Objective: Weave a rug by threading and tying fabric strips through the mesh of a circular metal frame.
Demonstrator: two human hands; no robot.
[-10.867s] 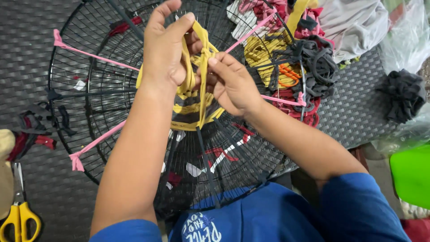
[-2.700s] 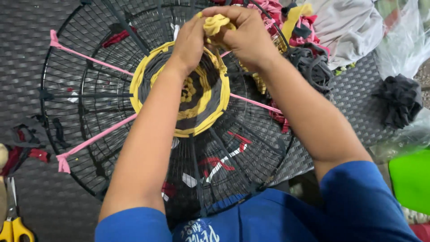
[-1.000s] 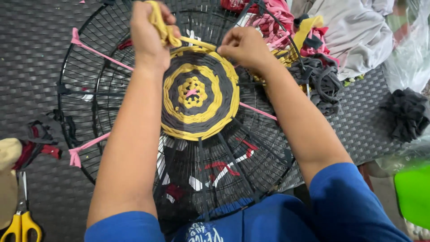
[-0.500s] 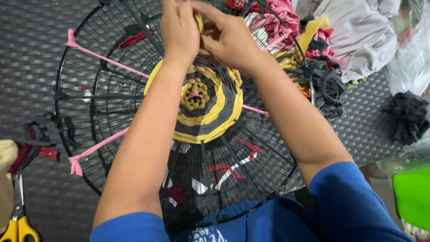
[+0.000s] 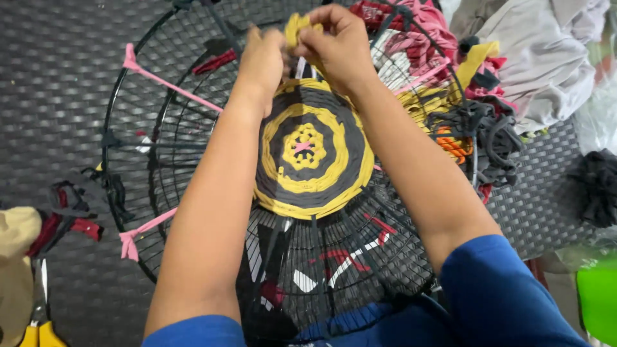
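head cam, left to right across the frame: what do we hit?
Yellow-handled scissors → pink strip knot on the wire guard rim → left hand → yellow-and-grey woven disc → right hand → pile of fabric strips → green container.

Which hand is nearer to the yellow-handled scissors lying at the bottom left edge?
Left. The left hand is at the far rim of the round yellow-and-grey woven mat, on the side of the yellow-handled scissors; the right hand is beside it, farther away.
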